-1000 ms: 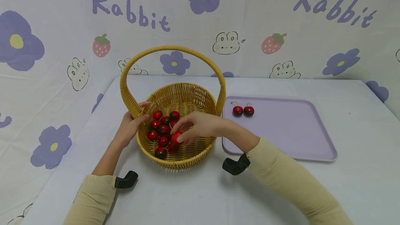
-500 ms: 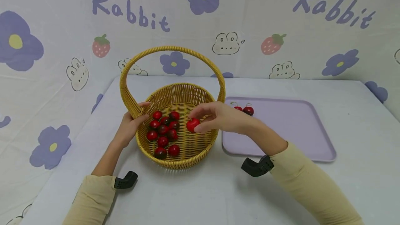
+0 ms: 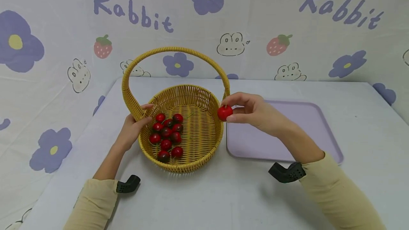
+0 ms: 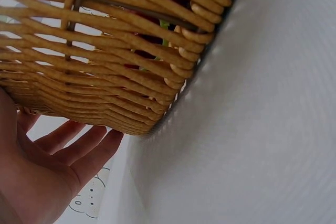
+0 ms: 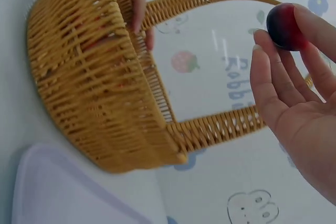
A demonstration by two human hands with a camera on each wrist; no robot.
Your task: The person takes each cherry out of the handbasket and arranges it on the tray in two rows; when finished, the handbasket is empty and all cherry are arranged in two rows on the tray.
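My right hand (image 3: 255, 113) pinches a red cherry (image 3: 225, 113) between thumb and fingertips, in the air by the right rim of the yellow wicker basket (image 3: 204, 159). Seen in the right wrist view, that cherry (image 5: 286, 27) has a dark side. My left hand (image 3: 130, 130) grips the basket's left side at the foot of the handle, thumb over the rim. In the left wrist view its fingers (image 4: 94, 153) lie against the outside of the weave. Several cherries (image 3: 166, 132) lie together in the left half of the basket.
A lilac tray (image 3: 271, 144) lies right of the basket, partly under my right hand and forearm, which hide its far left corner. A cloth (image 3: 204, 201) covers the table. Behind stands a printed cloth backdrop (image 3: 252, 10). The tall basket handle (image 3: 177, 49) arches over the basket.
My right hand has lifted the cherry out from among the others and carried it right, up to the basket's right rim. My left hand keeps its grip on the basket.
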